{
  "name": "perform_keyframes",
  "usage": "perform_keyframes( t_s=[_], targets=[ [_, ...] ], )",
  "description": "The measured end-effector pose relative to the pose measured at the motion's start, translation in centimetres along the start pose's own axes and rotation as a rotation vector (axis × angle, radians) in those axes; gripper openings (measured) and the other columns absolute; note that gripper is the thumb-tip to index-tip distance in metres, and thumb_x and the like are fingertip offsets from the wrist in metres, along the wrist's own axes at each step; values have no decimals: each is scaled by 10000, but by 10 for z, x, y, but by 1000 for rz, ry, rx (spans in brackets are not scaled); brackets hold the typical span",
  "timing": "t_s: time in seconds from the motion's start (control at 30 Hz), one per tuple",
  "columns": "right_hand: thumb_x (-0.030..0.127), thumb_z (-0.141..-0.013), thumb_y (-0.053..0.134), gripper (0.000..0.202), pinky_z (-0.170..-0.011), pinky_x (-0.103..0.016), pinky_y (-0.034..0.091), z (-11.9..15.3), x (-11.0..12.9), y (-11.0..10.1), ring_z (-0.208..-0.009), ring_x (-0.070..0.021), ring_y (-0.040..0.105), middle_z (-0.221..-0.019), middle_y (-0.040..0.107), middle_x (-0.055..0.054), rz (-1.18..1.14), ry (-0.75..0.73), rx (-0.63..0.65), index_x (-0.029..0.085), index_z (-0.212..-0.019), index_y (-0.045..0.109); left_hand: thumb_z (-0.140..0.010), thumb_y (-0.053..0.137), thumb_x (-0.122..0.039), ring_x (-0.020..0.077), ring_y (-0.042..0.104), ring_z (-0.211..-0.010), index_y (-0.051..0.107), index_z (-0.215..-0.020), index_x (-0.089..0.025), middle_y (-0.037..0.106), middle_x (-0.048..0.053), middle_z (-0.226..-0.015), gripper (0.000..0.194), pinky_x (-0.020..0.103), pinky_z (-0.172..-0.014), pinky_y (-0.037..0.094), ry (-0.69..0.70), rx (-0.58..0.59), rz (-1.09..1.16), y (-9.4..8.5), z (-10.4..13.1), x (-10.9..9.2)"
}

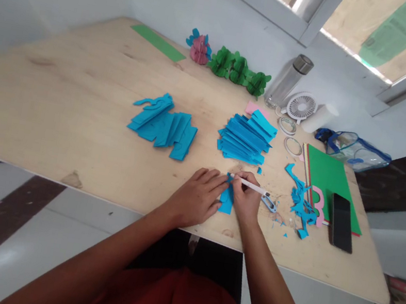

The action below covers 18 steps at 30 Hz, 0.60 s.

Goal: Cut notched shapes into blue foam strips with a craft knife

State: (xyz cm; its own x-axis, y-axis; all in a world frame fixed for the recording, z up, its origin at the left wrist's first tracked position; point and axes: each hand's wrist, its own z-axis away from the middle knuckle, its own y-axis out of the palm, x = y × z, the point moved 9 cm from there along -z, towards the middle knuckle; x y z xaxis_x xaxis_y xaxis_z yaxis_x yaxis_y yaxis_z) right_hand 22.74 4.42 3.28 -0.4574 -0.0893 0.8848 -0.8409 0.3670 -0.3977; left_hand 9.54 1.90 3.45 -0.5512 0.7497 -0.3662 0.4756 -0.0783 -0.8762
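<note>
My right hand (247, 197) grips a white pen (254, 186), its tip end at the top of a small blue paper piece (225, 207) near the table's front edge. Flat with fingers stretched out, my left hand (196, 195) presses on the left side of that paper. A blue-handled tool (269, 204) lies just right of my right hand, partly hidden by it. Beyond my hands is a fanned stack of blue paper strips (247, 138). Another group of blue paper pieces (175, 129), with a curved cutout on top, lies farther left.
Blue paper scraps (300, 203), a pink paper cutout (317, 204), green sheets (334, 178) and a phone (341, 223) lie at right. Along the wall stand green paper figures (239, 70), a pink one (200, 51), a bottle (288, 83), a fan (301, 106) and tape rolls (292, 147).
</note>
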Motion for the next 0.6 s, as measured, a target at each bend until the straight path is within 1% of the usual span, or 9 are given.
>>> perform_keyframes(
  t_s=[0.3, 0.5, 0.6],
  targets=[
    [352, -838, 577, 149, -613, -277, 453, -1, -1, 2, -639, -152, 577, -716, 656, 9, 16, -13, 25, 220, -791, 628, -942, 468, -297, 340, 442, -1309, 507, -1384, -60, 535, 170, -1432, 504, 541, -1131, 328, 5, 5, 3, 0, 0, -1],
    [347, -828, 582, 146, -645, -293, 490, -1, -9, 0, -712, -180, 653, -758, 685, -8, -89, 29, -7, 212, -796, 627, -936, 481, -296, 336, 438, -1314, 514, -1381, -85, 525, 155, -1449, 494, 541, -1128, 331, 0, 8, -6, 0, 0, 0],
    [341, -825, 580, 144, -638, -290, 481, -2, -8, 0, -682, -170, 639, -746, 678, -3, -84, 27, -10, 209, -791, 628, -936, 479, -294, 337, 439, -1315, 515, -1379, -79, 523, 155, -1451, 494, 537, -1132, 326, 2, 8, -6, 1, -1, 0]
  ],
)
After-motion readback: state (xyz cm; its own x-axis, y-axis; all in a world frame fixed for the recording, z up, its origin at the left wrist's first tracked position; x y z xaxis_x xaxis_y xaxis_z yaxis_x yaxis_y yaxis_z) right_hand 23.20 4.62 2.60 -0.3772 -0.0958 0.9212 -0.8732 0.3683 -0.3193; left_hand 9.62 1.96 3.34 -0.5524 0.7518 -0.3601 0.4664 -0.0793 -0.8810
